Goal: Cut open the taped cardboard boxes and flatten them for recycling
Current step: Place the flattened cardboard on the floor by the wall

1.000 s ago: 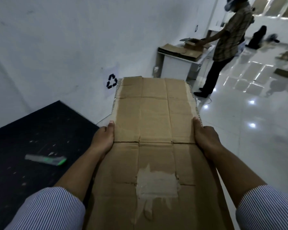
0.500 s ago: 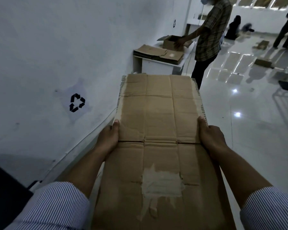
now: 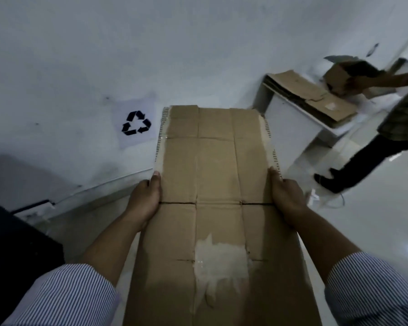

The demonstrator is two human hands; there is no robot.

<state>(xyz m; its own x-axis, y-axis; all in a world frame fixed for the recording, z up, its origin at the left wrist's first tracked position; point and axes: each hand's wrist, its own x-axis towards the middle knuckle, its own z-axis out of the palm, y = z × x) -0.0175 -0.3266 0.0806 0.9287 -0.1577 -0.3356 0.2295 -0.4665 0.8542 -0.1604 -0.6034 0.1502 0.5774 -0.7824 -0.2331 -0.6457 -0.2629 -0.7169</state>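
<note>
The left grip is closed on the left edge of the flattened cardboard box, with the thumb laid along the top face and the fingers hidden beneath. The right grip is closed on the opposite edge in the same manner, level with the left. Both grips are placed at a cross crease, where a short slit runs inward from each edge.

The box is held flat and lengthwise in front of the person, above the floor, with its far end directed toward the wall. A pale torn patch is located on the near half of the top face. Corrugated fluting is exposed along both long edges of the far half. Striped sleeves are pushed up on both forearms.

A black recycling symbol is fixed to the wall, just left of the far end of the box. A dark surface is seen at the lower left.

At the upper right, a stack of flattened cardboard lies on a white tabletop. A second person stands beside it, and an open small box is held over the tabletop by that person.
</note>
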